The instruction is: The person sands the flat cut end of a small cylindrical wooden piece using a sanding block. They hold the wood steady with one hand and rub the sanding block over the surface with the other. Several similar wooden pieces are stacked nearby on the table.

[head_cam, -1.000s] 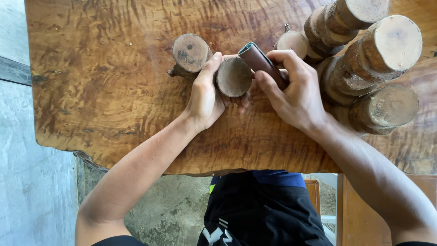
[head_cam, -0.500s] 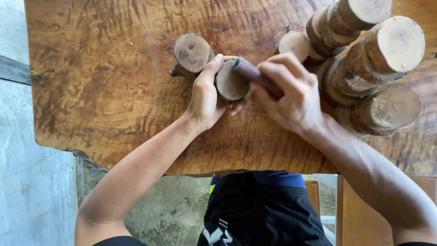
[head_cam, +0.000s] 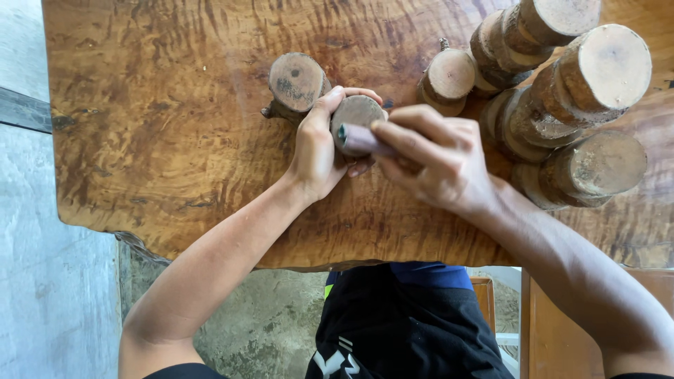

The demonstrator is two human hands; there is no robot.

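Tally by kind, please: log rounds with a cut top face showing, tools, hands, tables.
Log rounds, plus the held log round: 6 (others hidden in the pile)
Small dark tool: 1
Hands, left hand and right hand: 2
Slab table: 1
Total: 10

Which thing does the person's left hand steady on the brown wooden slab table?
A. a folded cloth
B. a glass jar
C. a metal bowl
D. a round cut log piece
D: the left hand wraps the small round cut log piece while the right hand presses a dark cylindrical tool onto it.
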